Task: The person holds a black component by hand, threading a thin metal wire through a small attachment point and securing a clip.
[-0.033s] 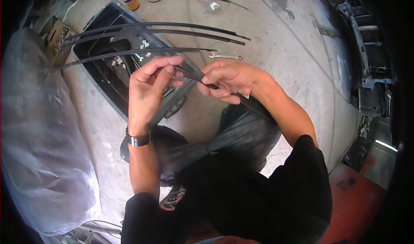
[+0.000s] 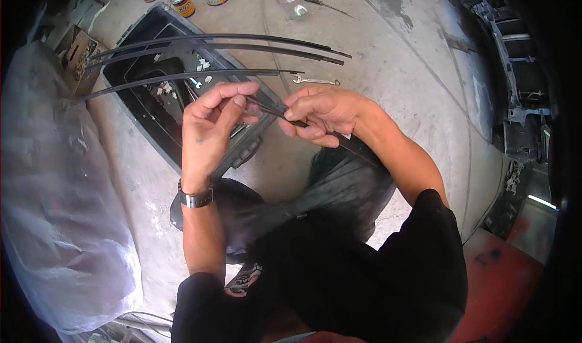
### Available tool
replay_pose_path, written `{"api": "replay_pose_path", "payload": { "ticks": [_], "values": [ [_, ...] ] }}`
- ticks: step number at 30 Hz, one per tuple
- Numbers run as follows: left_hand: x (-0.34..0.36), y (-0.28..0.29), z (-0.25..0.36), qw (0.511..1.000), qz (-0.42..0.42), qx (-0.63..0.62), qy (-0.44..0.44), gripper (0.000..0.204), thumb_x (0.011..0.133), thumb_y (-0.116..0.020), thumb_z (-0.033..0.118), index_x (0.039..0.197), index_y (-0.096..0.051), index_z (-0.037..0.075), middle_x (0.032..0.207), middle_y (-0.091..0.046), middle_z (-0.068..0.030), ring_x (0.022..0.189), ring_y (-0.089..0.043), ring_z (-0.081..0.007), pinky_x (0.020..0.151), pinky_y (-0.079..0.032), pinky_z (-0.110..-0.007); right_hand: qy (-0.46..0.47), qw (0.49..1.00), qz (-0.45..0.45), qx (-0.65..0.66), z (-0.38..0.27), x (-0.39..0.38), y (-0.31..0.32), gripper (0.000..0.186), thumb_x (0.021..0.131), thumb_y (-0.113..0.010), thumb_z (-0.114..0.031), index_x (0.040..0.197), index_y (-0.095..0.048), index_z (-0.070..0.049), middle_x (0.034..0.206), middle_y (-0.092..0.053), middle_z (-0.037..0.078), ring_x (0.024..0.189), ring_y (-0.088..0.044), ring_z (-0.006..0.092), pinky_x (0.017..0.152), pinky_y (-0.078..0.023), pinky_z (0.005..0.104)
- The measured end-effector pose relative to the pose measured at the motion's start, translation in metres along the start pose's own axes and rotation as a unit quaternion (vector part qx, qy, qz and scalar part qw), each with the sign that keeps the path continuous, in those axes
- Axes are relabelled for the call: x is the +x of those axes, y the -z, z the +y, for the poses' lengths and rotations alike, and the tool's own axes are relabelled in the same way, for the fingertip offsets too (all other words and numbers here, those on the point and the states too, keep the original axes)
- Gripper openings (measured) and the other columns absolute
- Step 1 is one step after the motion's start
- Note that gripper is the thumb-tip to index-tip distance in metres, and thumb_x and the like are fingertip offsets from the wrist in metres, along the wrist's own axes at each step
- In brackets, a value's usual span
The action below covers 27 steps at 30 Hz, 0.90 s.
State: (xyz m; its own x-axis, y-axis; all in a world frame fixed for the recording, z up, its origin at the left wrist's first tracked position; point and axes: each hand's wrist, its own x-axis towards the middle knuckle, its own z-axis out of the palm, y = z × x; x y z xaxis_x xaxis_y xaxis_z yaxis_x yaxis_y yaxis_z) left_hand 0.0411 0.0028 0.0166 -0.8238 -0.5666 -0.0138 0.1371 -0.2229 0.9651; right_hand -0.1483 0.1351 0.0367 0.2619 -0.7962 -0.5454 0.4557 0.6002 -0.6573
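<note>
- We pinch a thin black strip (image 2: 276, 111) between both hands, above the black tray (image 2: 151, 109) on the concrete floor (image 2: 388, 58)
- Our left hand (image 2: 209, 127) grip is pressed on the strip's end; the right hand (image 2: 321, 115) grip pinches it just beside
- Three long black strips (image 2: 230, 38) lie across the tray, a wrench (image 2: 315, 81) near them

Single head view, fisheye, worn high, facing steeply down over concrete floor (image 2: 394, 82); hands close below lens, black tray (image 2: 139, 94) farther ahead-left; edges bend near rim.
</note>
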Motion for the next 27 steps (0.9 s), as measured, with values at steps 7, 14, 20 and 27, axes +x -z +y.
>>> {"api": "replay_pose_path", "payload": {
  "ticks": [7, 14, 20, 27],
  "values": [
    [-0.003, -0.005, 0.001, 0.999, 0.006, 0.014, 0.043, 0.012, 0.095, -0.064, 0.007, 0.101, -0.068, -0.002, 0.094, -0.069, -0.0056, 0.082, -0.066, -0.0117, 0.072, -0.057, -0.026, -0.023, 0.999, -0.023, -0.031, 0.001, -0.005, 0.007, 0.023, 0.089, -0.051, -0.017, 0.081, -0.059, 0.003, 0.052, -0.042, 0.002, 0.033, -0.038, 0.0115, 0.031, -0.031, 0.0268],
    [-0.005, -0.019, -0.003, 0.975, -0.033, 0.161, -0.15, 0.028, 0.08, -0.073, -0.005, 0.107, -0.067, 0.004, 0.1, -0.067, -0.0054, 0.088, -0.065, -0.0163, 0.075, -0.055, -0.027, -0.021, 0.998, -0.017, -0.054, -0.002, -0.011, 0.012, 0.026, 0.088, -0.05, -0.023, 0.08, -0.058, 0.001, 0.052, -0.039, 0.0, 0.034, -0.036, 0.0105, 0.033, -0.027, 0.0266],
    [0.001, -0.008, -0.004, 0.907, -0.055, 0.325, -0.262, 0.023, 0.072, -0.078, -0.001, 0.093, -0.07, 0.004, 0.094, -0.067, -0.0083, 0.086, -0.065, -0.0228, 0.072, -0.053, -0.031, -0.032, 0.999, -0.025, -0.036, 0.0, -0.007, 0.008, 0.024, 0.087, -0.05, -0.018, 0.079, -0.057, 0.003, 0.049, -0.039, 0.001, 0.031, -0.035, 0.0101, 0.029, -0.027, 0.026],
    [0.009, -0.007, 0.004, 0.874, -0.138, 0.358, -0.296, 0.02, 0.07, -0.08, 0.003, 0.087, -0.069, 0.004, 0.087, -0.067, -0.0065, 0.08, -0.064, -0.0249, 0.07, -0.052, -0.035, -0.048, 0.997, -0.066, -0.013, 0.007, -0.007, 0.013, 0.024, 0.088, -0.051, -0.016, 0.084, -0.058, 0.006, 0.05, -0.043, 0.003, 0.03, -0.038, 0.0123, 0.029, -0.031, 0.0264]
  ]
}}
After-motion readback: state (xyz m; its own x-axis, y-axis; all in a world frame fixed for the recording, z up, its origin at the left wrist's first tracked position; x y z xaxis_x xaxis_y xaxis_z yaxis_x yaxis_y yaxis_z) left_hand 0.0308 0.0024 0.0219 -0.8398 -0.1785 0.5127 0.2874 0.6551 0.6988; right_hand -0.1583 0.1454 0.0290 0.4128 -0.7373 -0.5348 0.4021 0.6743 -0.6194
